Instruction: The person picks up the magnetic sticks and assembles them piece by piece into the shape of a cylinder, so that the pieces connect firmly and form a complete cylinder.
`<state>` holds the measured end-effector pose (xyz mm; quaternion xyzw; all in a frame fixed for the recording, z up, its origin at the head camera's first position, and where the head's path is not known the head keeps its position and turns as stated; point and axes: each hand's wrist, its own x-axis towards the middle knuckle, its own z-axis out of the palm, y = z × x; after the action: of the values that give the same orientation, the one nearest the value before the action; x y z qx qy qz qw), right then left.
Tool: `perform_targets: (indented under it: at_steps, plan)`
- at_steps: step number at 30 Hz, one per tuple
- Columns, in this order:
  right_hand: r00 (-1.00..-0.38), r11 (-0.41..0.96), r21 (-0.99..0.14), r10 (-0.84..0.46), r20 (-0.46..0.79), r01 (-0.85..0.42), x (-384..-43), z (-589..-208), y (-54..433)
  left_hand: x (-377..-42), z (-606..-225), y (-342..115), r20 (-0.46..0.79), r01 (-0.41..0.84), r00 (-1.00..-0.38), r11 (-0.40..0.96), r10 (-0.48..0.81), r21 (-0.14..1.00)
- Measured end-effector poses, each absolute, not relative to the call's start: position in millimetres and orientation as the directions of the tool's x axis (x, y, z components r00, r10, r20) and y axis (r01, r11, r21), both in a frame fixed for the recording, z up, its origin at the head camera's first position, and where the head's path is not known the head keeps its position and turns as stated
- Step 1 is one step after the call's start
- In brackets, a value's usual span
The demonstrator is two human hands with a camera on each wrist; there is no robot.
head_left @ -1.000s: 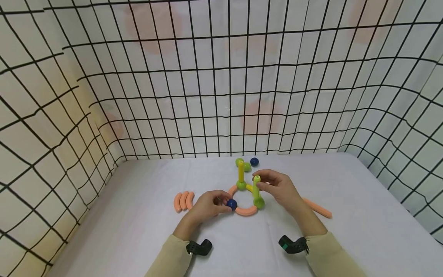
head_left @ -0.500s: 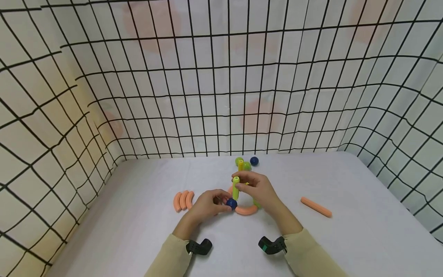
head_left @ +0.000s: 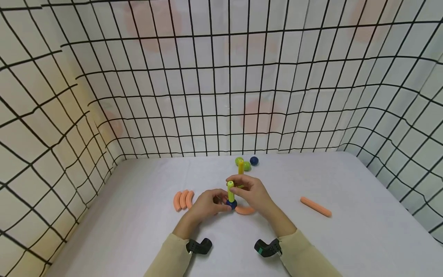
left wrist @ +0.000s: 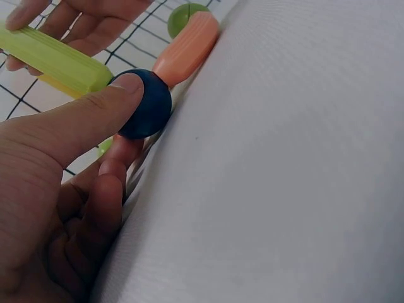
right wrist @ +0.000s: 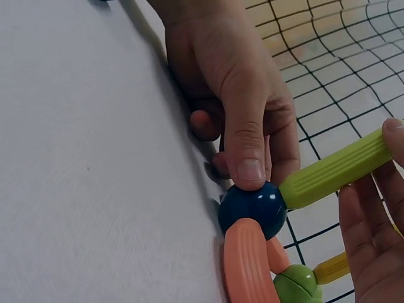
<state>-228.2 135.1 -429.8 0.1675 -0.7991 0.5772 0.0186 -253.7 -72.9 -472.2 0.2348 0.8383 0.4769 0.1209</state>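
My left hand (head_left: 209, 206) pinched a blue ball (left wrist: 151, 110) low on the desk (head_left: 138, 227), the thumb pressed on its near side and the other fingers curled behind it. My right hand (head_left: 250, 192) pinched a green rod (head_left: 231, 191) between thumb and fingers near its upper end. The rod stood nearly upright, its lower end touching the blue ball just above my left thumb.

Just right of my left fingers, and below my right ones, an orange curve (head_left: 245, 210) ran out from the ball; at its other end sat a green ball (left wrist: 180, 20). A second orange curve (right wrist: 278, 255), mostly hidden, led away behind the blue ball to another green ball (right wrist: 295, 289). From that one rose a yellow rod (head_left: 241, 166), its top showing just beyond my right fingers.

Left of my left hand, near its knuckles, three orange curves (head_left: 183, 200) lay side by side. Well to the right of my right fingers, a straight orange rod (head_left: 316, 206) lay slantwise. Farther off, beyond the fingers of both hands, two loose green balls (head_left: 247, 166) sat near a loose blue ball (head_left: 254, 161). Behind everything rose a white wall with a black grid (head_left: 221, 94).
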Motion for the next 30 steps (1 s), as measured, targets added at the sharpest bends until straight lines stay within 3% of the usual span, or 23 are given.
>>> perform_targets:
  at_steps: [13,20,30]
  plan:
    - [-0.92,0.462,-0.816,-0.336,0.2,-0.346,-229.3,-433.5,138.6,-252.5,-471.7,-73.1,0.025,0.277,-0.864,0.432,0.504,0.858]
    - [-0.892,0.485,-0.779,-0.405,0.201,-0.396,-230.6,-438.5,141.4,-251.5,-469.9,-73.3,0.03,0.277,-0.86,0.416,0.51,0.866]
    - [-0.901,0.505,-0.775,-0.391,0.186,-0.379,-230.1,-438.9,140.0,-251.1,-467.5,-73.1,0.02,0.268,-0.859,0.415,0.512,0.87]
